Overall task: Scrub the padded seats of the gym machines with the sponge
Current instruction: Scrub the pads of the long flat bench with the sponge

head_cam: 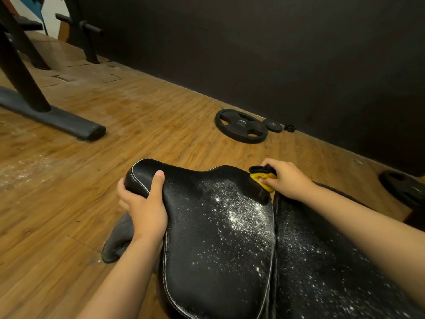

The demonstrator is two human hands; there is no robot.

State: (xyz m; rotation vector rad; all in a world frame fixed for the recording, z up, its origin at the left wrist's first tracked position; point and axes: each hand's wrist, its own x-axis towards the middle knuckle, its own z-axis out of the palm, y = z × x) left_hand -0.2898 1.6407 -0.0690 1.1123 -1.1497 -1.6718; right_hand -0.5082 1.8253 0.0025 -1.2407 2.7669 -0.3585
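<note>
Near end of the padded seat (218, 226) is cut off by the bottom edge. So is the second black pad (322, 261) on its right, which the right forearm also partly covers. What holds the seat up is hidden, with only a grey base piece (119, 238) poking out under the left wrist. Sponge (264, 180) is mostly buried in the right hand (285, 178), so its full shape is hard to tell. The left hand (142, 203) has its fingers out of sight under the seat edge. One weight plate (402, 187) is half cut by the right frame edge.

Seat is black grained vinyl with white stitching along the rim. It is dusted with white specks, thickest in a patch toward the right side, and the second pad is speckled too. Sponge is yellow with a dark scrub layer on top.

Seat's long axis runs from the bottom of the frame up and left. It is wide near the camera and narrows to a rounded nose that points far-left.

Hands are apart. The left hand grips the nose with the thumb on top. The right hand clamps the sponge and presses it on the seat's far right corner, by the gap between the pads.

On the wood floor (161, 125) a large weight plate (241, 126) and a small plate (272, 125) lie near the dark wall (253, 54). A grey machine foot (57, 118) sits far left.
</note>
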